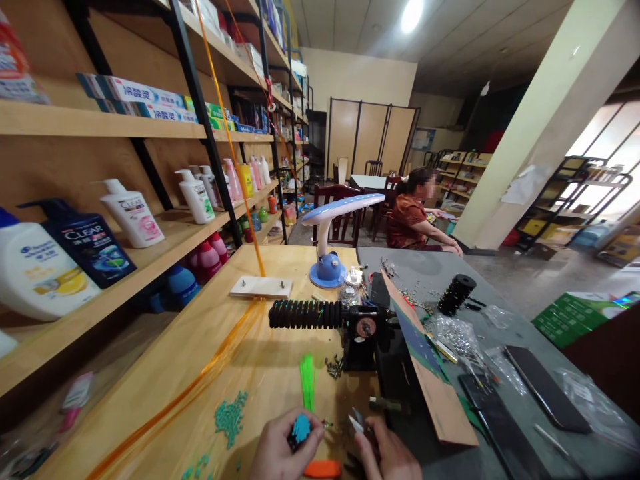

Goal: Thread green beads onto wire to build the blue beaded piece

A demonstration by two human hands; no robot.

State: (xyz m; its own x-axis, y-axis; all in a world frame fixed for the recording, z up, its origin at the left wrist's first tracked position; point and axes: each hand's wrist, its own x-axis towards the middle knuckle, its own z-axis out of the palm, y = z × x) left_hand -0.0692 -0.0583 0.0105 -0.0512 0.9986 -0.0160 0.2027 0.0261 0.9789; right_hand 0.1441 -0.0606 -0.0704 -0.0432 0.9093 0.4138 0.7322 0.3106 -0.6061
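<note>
The blue bundle (301,429) sits — clasped — between the left fingers (313,443).

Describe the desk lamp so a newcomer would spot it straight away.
Look at the wooden table beside the shelves. At its far edge, behind the ridged black roller, stands the lamp: blue round base, white stem, long flat blue head, the only lamp there.

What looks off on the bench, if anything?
Teal bits lie loose on the wooden tabletop, some straying from the pile; small metal parts sit uncontained beside the black device. Could be deliberate.
</note>
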